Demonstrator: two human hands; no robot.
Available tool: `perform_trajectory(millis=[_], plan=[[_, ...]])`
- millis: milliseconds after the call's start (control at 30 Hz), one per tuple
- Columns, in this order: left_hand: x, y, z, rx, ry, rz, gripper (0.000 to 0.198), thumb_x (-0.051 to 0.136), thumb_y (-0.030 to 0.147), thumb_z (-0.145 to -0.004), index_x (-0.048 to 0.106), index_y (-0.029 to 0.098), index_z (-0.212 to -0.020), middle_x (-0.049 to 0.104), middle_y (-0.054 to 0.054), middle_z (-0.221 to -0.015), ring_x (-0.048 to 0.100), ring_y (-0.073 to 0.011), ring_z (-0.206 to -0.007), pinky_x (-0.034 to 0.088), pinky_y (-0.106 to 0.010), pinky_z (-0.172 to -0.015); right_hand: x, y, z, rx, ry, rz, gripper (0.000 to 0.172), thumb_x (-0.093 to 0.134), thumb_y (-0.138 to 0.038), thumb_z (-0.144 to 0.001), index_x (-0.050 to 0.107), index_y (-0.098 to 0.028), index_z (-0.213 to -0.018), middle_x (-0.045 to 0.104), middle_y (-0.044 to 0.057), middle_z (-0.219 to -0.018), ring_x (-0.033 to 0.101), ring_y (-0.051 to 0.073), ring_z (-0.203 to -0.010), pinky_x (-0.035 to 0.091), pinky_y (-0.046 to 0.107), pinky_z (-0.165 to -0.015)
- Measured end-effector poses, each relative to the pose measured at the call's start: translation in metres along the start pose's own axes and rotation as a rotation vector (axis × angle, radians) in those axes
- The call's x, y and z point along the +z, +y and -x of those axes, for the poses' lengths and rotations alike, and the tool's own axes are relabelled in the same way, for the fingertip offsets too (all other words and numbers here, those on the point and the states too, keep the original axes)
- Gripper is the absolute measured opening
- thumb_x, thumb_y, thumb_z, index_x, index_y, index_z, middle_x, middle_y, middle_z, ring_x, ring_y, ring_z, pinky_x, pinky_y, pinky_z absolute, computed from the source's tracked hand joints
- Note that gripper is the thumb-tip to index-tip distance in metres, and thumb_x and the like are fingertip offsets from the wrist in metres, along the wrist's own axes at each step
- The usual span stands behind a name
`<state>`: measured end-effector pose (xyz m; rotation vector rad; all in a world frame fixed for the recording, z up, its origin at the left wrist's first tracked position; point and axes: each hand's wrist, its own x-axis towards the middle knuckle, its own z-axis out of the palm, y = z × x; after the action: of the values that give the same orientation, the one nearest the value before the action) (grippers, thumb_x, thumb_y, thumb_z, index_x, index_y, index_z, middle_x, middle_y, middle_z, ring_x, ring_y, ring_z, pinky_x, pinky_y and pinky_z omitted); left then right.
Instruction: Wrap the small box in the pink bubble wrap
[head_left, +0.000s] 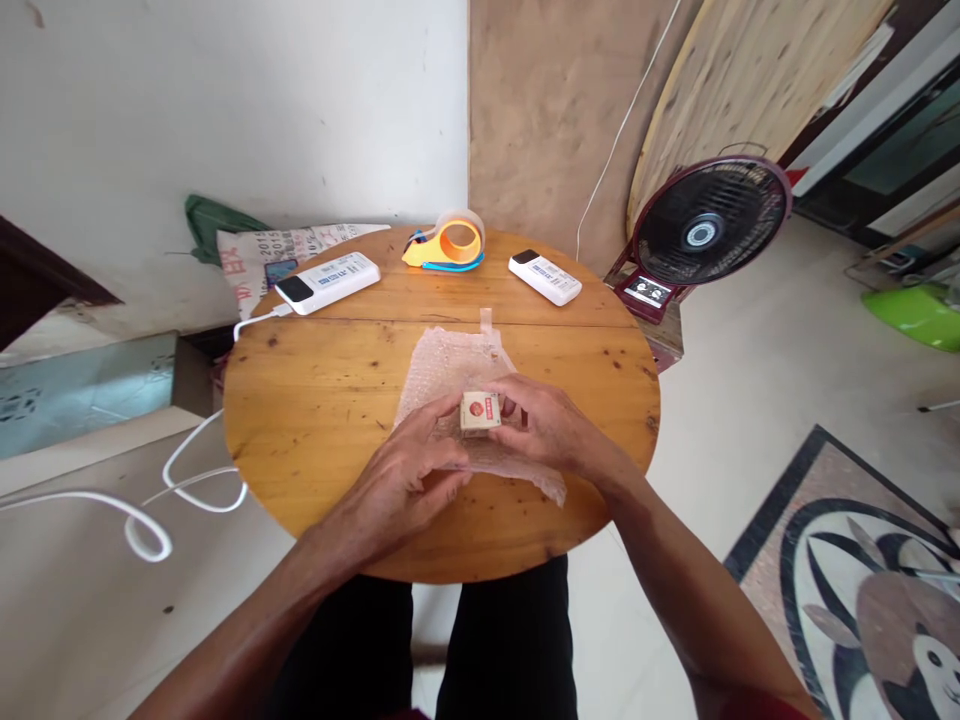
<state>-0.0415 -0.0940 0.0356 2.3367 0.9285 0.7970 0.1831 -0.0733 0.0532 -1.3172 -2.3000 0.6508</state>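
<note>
Head view: round wooden table (322, 400), small box (480, 410) over bubble wrap (450, 360) midway between side edges, tape dispenser (418, 253) at far edge, fan (705, 230) past far-right edge, wall (300, 100) behind. Right hand (551, 420) pinches box; left hand (409, 462) fingers spread, index at box's left side.

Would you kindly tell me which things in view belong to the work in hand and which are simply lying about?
Seemingly part of the work:
- small printed box, between the left hand and right hand
- bubble wrap, spread beneath it
- tape dispenser, perhaps; untouched

Probably just lying about:
- cabled white power bank
- second power bank
- electric fan
</note>
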Motion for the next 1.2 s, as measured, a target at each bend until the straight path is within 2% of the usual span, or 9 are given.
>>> perform_trajectory(millis=[267,467,533,600,800,900,1000,1100,1200], plan=[[-0.002,0.001,-0.012,-0.038,0.047,0.002,0.014,0.054,0.021,-0.086,0.067,0.019,-0.087,0.053,-0.011,-0.136,0.053,-0.0239,-0.125,0.046,-0.041,-0.102,-0.002,0.005,-0.002,0.028,-0.066,-0.076,0.044,0.064,-0.025,-0.082,0.057,-0.023,-0.125,0.067,0.003,-0.101,0.059,0.016,-0.082,0.044,0.028,-0.073],[0.005,-0.006,-0.035,-0.199,0.063,-0.005,0.014,0.056,0.029,-0.084,0.067,0.019,-0.085,0.062,-0.011,-0.127,0.06,-0.0265,-0.115,0.048,-0.044,-0.096,-0.019,0.013,0.02,0.137,-0.026,-0.46,0.041,0.04,-0.043,-0.096,0.055,-0.024,-0.13,0.063,0.006,-0.122,0.058,0.022,-0.112,0.045,0.038,-0.095],[0.008,-0.009,-0.041,-0.236,0.063,-0.014,0.015,0.057,0.03,-0.083,0.066,0.019,-0.084,0.063,-0.01,-0.126,0.061,-0.0268,-0.112,0.048,-0.043,-0.095,-0.022,0.017,0.027,0.156,-0.063,-0.529,0.046,0.05,-0.049,-0.091,0.055,-0.024,-0.13,0.061,0.006,-0.127,0.057,0.024,-0.116,0.044,0.038,-0.098],[0.01,-0.012,-0.046,-0.253,0.054,-0.001,0.015,0.057,0.031,-0.083,0.066,0.019,-0.083,0.066,-0.009,-0.122,0.064,-0.0247,-0.104,0.049,-0.039,-0.09,-0.02,0.019,0.029,0.197,-0.068,-0.516,0.048,0.063,-0.047,-0.083,0.058,-0.023,-0.125,0.064,0.006,-0.122,0.06,0.024,-0.109,0.047,0.037,-0.092],[0.012,-0.019,-0.048,-0.338,0.019,0.197,0.021,0.056,0.034,-0.084,0.068,0.018,-0.091,0.072,-0.003,-0.086,0.063,-0.0162,-0.075,0.047,-0.025,-0.066,-0.004,0.016,0.018,0.157,0.053,-0.519,0.015,0.062,-0.032,-0.084,0.064,-0.017,-0.084,0.06,0.008,-0.127,0.061,0.021,-0.106,0.047,0.031,-0.086],[0.012,-0.019,-0.047,-0.374,-0.002,0.321,0.021,0.058,0.034,-0.083,0.068,0.016,-0.087,0.071,-0.002,-0.081,0.06,-0.014,-0.069,0.044,-0.023,-0.062,-0.003,0.011,0.017,0.169,0.042,-0.585,0.017,0.061,-0.034,-0.084,0.062,-0.017,-0.08,0.063,0.006,-0.117,0.062,0.018,-0.095,0.047,0.027,-0.078],[0.012,-0.018,-0.047,-0.383,-0.031,0.391,0.021,0.06,0.035,-0.081,0.067,0.016,-0.08,0.069,-0.002,-0.076,0.057,-0.0124,-0.064,0.042,-0.022,-0.059,-0.002,0.009,0.02,0.258,0.066,-0.576,0.021,0.061,-0.038,-0.082,0.062,-0.017,-0.079,0.066,0.003,-0.092,0.059,0.014,-0.077,0.045,0.024,-0.066],[0.013,-0.019,-0.047,-0.384,-0.057,0.417,0.02,0.061,0.034,-0.079,0.066,0.016,-0.076,0.066,0.0,-0.072,0.054,-0.0114,-0.062,0.04,-0.022,-0.057,0.002,0.008,0.022,0.343,0.091,-0.532,0.023,0.063,-0.04,-0.08,0.059,-0.017,-0.076,0.056,-0.002,-0.068,0.05,0.011,-0.062,0.038,0.022,-0.054],[0.014,-0.02,-0.048,-0.409,-0.062,0.439,0.018,0.062,0.034,-0.077,0.065,0.016,-0.074,0.061,0.002,-0.064,0.05,-0.0097,-0.056,0.037,-0.021,-0.053,0.008,0.008,0.024,0.381,0.127,-0.554,0.024,0.064,-0.04,-0.078,0.055,-0.018,-0.075,0.051,-0.004,-0.064,0.045,0.01,-0.058,0.033,0.021,-0.05]])
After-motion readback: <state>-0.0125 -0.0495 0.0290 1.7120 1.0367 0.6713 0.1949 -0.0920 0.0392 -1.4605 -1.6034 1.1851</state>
